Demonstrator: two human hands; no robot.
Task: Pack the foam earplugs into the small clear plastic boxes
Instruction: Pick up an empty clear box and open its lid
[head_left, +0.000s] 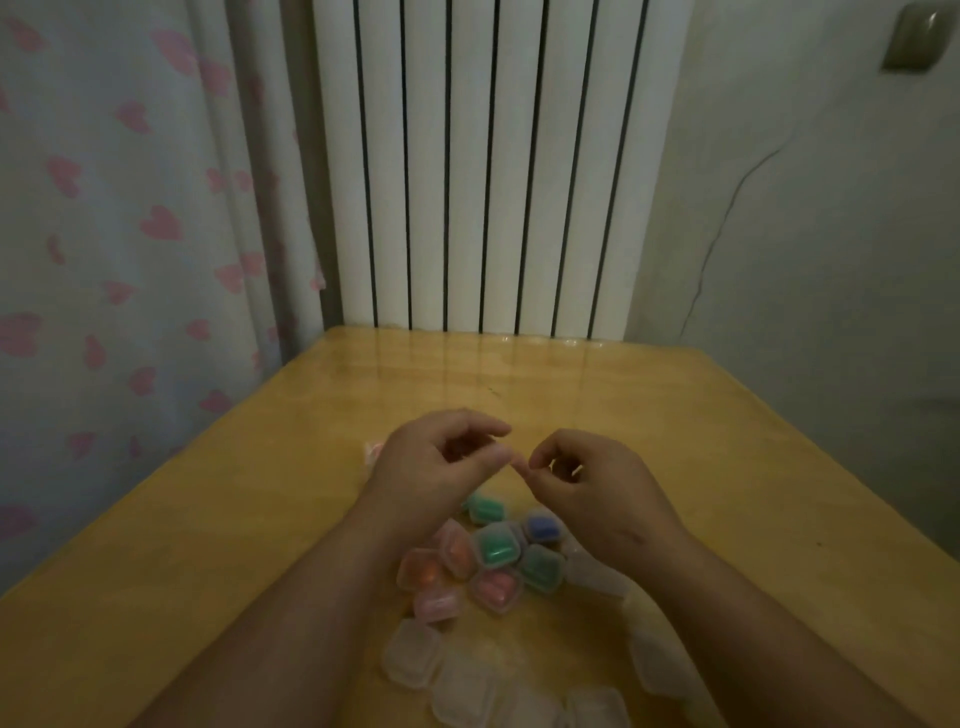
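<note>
wooden table before white radiator | left hand and right hand raised, fingertips meeting; held item too blurred to tell | filled boxes beneath hands | empty boxes at near edge

clear boxes cropped below — pinched item unreadable

Head view, down over table
</note>
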